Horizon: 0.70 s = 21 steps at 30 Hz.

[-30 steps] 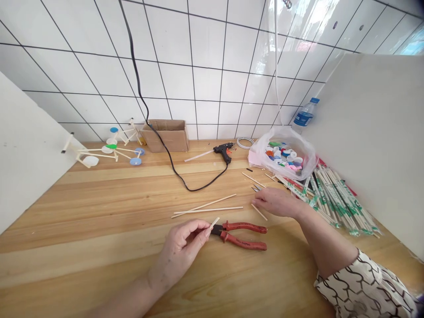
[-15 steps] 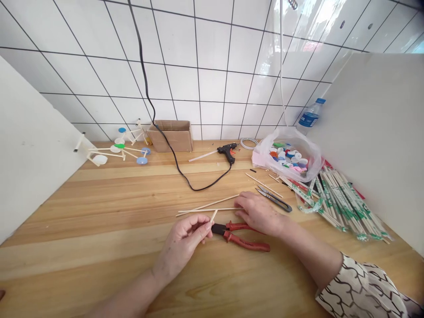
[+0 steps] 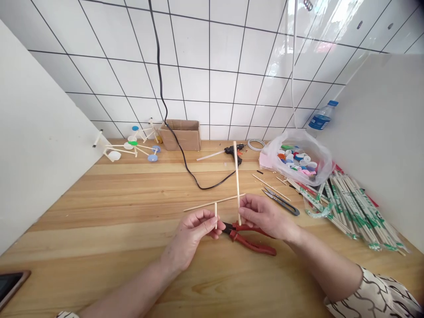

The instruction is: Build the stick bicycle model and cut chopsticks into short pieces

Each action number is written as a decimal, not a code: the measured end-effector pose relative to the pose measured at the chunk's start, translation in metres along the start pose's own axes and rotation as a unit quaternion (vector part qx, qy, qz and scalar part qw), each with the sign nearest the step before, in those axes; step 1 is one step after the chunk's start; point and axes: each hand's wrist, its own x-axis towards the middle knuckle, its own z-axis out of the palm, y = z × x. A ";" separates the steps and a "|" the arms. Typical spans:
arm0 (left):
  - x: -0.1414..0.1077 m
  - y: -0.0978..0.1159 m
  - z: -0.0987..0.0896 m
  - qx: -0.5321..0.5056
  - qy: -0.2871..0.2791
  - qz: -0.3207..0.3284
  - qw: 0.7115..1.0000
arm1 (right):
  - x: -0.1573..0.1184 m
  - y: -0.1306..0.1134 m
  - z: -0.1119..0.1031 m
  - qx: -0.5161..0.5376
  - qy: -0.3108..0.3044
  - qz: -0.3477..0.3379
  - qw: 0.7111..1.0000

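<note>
Short stick (image 3: pixel 216 214) and longer stick (image 3: pixel 237 181) held up

A person's left hand (image 3: pixel 192 236) pinches the short stick upright. Near it, the right hand (image 3: pixel 266 216) pinches the longer stick by its lower end, also upright. Red-handled pliers (image 3: pixel 251 245) lie on the table (image 3: pixel 132 190) nearby.

Right hand (image 3: pixel 265 216): shifted from the snips (image 3: pixel 281 202) to beside the left hand (image 3: pixel 195 234); now pinches a long stick (image 3: pixel 236 176), raised nearly upright off the tabletop (image 3: pixel 132 229).
Sticks crossed on tabletop: formerly two; one remaining (image 3: pixel 205 205).
Short stick (image 3: pixel 216 214), in left hand: formerly slanted, now upright.
Snips: formerly mostly covered by right hand, now uncovered.
Pliers (image 3: pixel 253 245): upper handle formerly bare, now partly hidden by right hand.
Phone (image 3: pixel 9 287): newly in view, lower left, one part showing.
</note>
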 end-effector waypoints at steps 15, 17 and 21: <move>-0.004 0.001 0.005 0.010 -0.048 -0.028 0.998 | -0.004 0.005 0.043 0.306 -0.019 0.014 0.952; -0.005 0.001 0.004 0.008 -0.055 -0.032 0.998 | -0.004 0.005 0.044 0.313 -0.024 0.013 0.949; -0.005 0.001 0.004 0.000 -0.059 -0.038 0.998 | -0.004 0.006 0.046 0.330 -0.030 -0.001 0.943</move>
